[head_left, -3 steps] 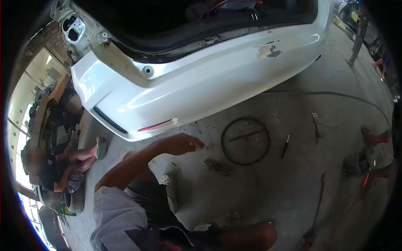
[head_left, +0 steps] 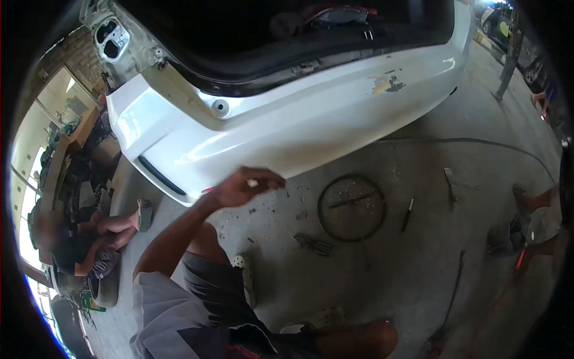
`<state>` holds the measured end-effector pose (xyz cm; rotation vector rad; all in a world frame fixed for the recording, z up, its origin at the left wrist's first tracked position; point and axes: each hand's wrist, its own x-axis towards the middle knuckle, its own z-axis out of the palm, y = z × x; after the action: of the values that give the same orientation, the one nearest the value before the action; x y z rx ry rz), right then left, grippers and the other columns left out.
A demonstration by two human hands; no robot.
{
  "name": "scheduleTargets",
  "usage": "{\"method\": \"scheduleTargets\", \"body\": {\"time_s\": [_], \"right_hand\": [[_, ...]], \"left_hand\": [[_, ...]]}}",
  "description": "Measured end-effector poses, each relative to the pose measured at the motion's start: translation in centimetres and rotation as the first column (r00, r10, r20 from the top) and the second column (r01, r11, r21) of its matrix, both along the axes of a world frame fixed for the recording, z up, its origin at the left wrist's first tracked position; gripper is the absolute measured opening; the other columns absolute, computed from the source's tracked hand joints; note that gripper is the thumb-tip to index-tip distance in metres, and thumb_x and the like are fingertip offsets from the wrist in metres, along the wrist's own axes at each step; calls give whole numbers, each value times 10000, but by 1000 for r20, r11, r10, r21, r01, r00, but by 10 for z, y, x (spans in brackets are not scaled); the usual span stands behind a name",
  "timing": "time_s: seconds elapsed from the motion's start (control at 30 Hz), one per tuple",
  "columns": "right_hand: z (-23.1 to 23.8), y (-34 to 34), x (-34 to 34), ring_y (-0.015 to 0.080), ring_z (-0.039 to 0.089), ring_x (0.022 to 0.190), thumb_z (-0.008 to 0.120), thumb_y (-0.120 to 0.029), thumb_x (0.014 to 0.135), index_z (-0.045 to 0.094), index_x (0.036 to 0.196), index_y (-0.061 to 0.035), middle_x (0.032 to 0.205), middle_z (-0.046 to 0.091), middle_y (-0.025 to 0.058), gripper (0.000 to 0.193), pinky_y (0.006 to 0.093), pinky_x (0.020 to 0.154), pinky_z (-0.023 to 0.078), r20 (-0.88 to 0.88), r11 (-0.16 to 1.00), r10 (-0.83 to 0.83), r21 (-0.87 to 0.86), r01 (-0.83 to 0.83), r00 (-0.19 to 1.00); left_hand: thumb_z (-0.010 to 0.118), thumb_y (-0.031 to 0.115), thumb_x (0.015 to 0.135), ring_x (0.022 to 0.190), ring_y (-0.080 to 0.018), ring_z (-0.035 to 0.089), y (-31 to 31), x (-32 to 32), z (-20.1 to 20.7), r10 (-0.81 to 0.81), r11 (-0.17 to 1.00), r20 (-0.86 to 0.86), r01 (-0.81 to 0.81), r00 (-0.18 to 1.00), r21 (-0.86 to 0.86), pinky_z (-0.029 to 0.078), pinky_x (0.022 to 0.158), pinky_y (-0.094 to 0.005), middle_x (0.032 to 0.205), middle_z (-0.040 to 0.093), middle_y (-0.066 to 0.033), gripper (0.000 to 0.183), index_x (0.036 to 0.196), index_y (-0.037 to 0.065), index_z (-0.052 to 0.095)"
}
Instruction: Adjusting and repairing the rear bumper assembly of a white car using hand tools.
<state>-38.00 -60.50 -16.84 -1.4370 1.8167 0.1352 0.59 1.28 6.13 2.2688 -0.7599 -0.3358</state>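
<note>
My left hand (head_left: 244,185) is raised in front of the lower edge of a white car bumper (head_left: 287,131). Its fingers are bent forward, and a bright gap shows between thumb and fingers; nothing is visibly held. Whether the hand touches the bumper I cannot tell. Behind my wrist, a red reflector strip (head_left: 208,189) is mostly covered. On the floor beyond the hand lie dark pliers (head_left: 314,244) and a dark ring (head_left: 321,210) with a thin bar inside it. My right hand is out of view.
A slim black tool with a pale tip (head_left: 408,215) and a scraper-like tool (head_left: 449,188) lie farther right. A long hose (head_left: 478,141) crosses the floor. One person (head_left: 89,239) sits at left beside clutter; another person's limbs (head_left: 538,203) show at right, near a dark bucket-like object (head_left: 503,236).
My left hand has risen from above the floor to the bumper's lower edge, shifting left and covering most of the red reflector. Its thumb and fingers show a wider gap. The view has shifted slightly.
</note>
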Motion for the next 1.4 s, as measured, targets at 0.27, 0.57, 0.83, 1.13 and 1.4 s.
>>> {"method": "scheduleTargets", "body": {"time_s": [0.27,0.57,0.83,1.13,1.4], "right_hand": [[-124,52,-72,287,624,1056,634,-443,1009,662,1294,26,1183,704,144,550,415,915,490,222,977,208,-11,-211,952],[-164,130,-86,274,665,1032,586,-370,1020,703,1230,-4,1079,729,137,437,429,922,525,653,964,154,-264,33,742],[17,151,-28,146,632,676,737,-347,885,483,1355,-35,941,632,82,620,282,598,560,737,941,334,-228,-249,588],[201,191,50,254,667,583,693,-218,891,530,1342,-42,892,668,146,511,387,470,581,972,736,152,8,-676,177],[237,248,95,275,619,1207,807,-377,847,547,1379,-8,1306,625,141,697,443,993,555,680,339,694,-18,-940,237]], "left_hand": [[536,324,1077,1084,-247,713,156,49,209,420,838,840,-503,344,-213,517,959,-356,1087,766,-156,374,1225,18,692],[539,240,1011,841,-323,675,283,134,220,-115,585,941,-744,319,324,553,737,-413,921,682,-175,394,1297,-19,618],[561,104,961,691,-311,660,252,96,208,-235,653,972,-741,-4,154,553,598,-452,794,627,-152,354,1296,-11,578],[491,215,1051,757,-433,691,248,104,194,-14,685,998,-726,58,51,564,691,-535,851,685,-233,223,1189,81,604],[488,217,1048,738,-411,691,240,101,191,13,671,997,-740,78,49,559,708,-548,824,690,-173,172,1058,79,591]]}}
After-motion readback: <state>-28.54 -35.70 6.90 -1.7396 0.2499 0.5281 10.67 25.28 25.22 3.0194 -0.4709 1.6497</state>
